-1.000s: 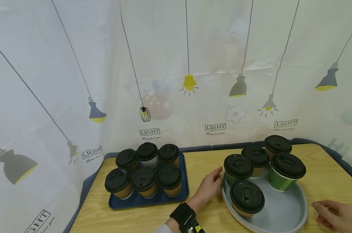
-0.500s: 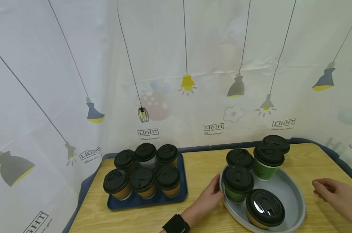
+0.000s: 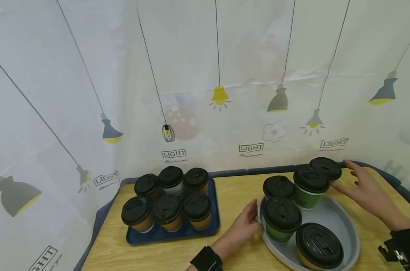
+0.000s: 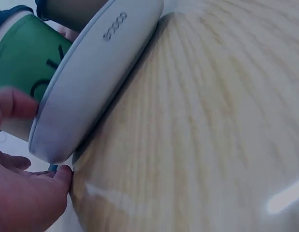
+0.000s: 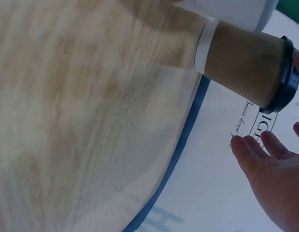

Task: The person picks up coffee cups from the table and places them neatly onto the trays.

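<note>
A round grey tray [image 3: 348, 229] carries several paper cups with black lids, including a green cup [image 3: 282, 226] at its left and a brown cup [image 3: 319, 250] at its front. My left hand [image 3: 241, 227] touches the tray's left rim; in the left wrist view its blurred finger [image 4: 16, 104] overlaps the rim beside a green cup [image 4: 26, 58]. Behind the tray, a brown cup [image 5: 246, 63] stands on the wooden table. My right hand [image 3: 369, 192] reaches to that cup's black lid [image 3: 326, 167], fingers spread at its right side.
A blue rectangular tray [image 3: 167, 237] at the left holds several black-lidded cups, one of them white [image 3: 172, 186]. A printed cloth [image 3: 205, 124] hangs behind the wooden table [image 3: 238, 188], whose edge is dark blue.
The round tray has turned counterclockwise, bringing its front cup to the right and its right green cup to the back. My right hand has moved from the right side up to the rear cup.
</note>
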Available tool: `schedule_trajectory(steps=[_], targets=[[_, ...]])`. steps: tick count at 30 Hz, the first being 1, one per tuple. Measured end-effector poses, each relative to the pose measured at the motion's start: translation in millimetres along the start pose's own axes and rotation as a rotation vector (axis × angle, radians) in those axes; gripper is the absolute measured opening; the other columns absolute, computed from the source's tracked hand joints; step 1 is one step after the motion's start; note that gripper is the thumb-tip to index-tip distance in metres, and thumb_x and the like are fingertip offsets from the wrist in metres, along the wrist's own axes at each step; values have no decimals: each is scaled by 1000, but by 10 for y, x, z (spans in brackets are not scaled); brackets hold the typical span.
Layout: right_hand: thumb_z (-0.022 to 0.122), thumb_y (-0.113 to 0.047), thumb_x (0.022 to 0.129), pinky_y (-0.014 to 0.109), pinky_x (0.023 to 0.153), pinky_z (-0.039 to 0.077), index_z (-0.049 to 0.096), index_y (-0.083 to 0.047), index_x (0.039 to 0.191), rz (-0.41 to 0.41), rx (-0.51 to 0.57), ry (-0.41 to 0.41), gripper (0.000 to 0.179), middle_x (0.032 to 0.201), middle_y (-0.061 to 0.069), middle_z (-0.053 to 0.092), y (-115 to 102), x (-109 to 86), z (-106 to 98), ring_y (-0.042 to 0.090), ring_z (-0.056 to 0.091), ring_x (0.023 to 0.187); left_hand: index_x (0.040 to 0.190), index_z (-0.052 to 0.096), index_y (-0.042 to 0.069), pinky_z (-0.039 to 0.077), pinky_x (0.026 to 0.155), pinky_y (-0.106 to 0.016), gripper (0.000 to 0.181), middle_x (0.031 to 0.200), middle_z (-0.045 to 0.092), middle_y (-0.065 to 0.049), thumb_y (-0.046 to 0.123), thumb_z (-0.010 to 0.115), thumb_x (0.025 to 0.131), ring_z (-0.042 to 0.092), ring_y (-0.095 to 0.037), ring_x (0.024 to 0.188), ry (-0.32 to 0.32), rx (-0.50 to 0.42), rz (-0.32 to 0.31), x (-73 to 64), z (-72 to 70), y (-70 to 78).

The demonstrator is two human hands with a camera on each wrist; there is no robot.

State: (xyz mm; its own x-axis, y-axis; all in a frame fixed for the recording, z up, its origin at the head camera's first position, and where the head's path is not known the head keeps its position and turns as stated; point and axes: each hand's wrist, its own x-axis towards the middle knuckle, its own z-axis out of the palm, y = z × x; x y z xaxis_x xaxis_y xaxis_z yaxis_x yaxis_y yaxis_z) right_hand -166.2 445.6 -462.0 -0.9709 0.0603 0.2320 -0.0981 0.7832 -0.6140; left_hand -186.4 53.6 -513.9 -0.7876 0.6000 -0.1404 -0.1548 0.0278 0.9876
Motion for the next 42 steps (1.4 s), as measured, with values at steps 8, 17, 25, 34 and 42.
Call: schedule_trajectory(steps=[8, 17, 25, 34, 42], targets=[[80, -28, 92, 79, 88, 36, 7, 2, 165, -46, 10, -72, 107, 148, 48, 28, 67, 247, 72, 68, 35, 126, 164, 28, 9, 28, 122, -45, 76, 166, 33, -9, 18, 60, 96, 33, -27, 152, 55, 41, -41, -11, 3, -23], [79, -27, 93, 78, 93, 32, 9, 10, 161, -26, 17, -107, 104, 146, 51, 24, 86, 401, 167, 69, 28, 129, 163, 28, 5, 28, 122, -39, 74, 165, 34, -10, 9, 58, 96, 32, -24, 152, 6, 16, 1, -17, -29, -40], [80, -25, 92, 75, 87, 35, 22, 14, 157, -47, -1, 19, 95, 142, 49, 32, -30, 287, 84, 67, 34, 124, 163, 28, 5, 28, 122, -40, 72, 166, 32, -11, 10, 58, 97, 31, -25, 152, -10, 21, -6, -25, -51, -46], [81, -24, 91, 79, 77, 39, 21, 14, 157, -13, -87, 90, 96, 146, 49, 28, -278, -36, -174, 70, 35, 120, 163, 28, 6, 30, 121, -42, 70, 166, 33, -11, 13, 58, 100, 31, -26, 153, -19, 12, -36, -36, -64, -42], [84, -18, 88, 51, 63, 54, 22, 11, 158, -20, -48, 118, 98, 142, 48, 30, -412, -361, -266, 62, 42, 111, 163, 26, 5, 30, 121, -42, 69, 166, 31, -12, 14, 56, 102, 30, -27, 153, -37, 4, -33, -45, -75, -33]])
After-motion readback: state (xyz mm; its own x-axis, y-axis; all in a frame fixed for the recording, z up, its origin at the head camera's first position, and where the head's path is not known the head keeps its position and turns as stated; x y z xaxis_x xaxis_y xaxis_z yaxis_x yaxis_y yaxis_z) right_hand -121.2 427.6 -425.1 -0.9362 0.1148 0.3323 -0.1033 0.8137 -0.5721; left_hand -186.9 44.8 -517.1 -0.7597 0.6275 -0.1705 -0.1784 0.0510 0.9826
